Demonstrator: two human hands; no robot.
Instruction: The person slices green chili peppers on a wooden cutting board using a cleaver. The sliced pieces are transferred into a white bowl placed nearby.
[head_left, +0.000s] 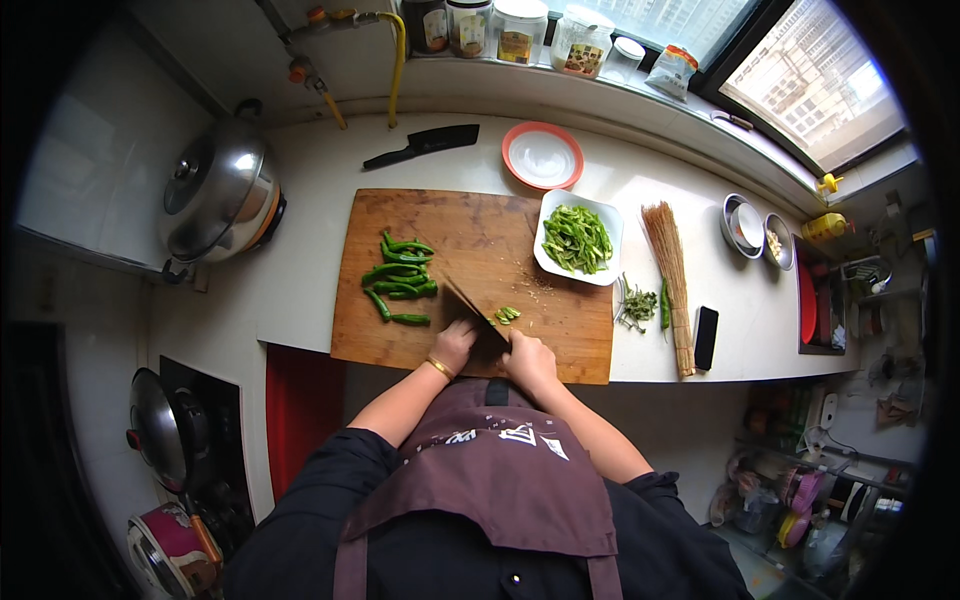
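My right hand (529, 362) is closed round the handle of a kitchen cleaver (477, 309), its blade slanting up and left over the wooden cutting board (465, 214). Left of the blade, my left hand (454, 345) has its fingertips down near the board; what lies under them is hidden. A few slices of green pepper (508, 315) lie right of the blade. Whole green peppers (399, 276) are grouped on the board's left part. A white square bowl (541, 259) holding sliced green peppers (576, 238) stands at its upper right corner.
Behind the board lie a black cleaver (442, 139) and a red-rimmed plate (543, 155). To the right are pepper stems (637, 306), one green pepper (664, 303), a straw whisk brush (670, 277), a phone (706, 338) and metal bowls (733, 241). A large lidded pot (221, 191) stands left.
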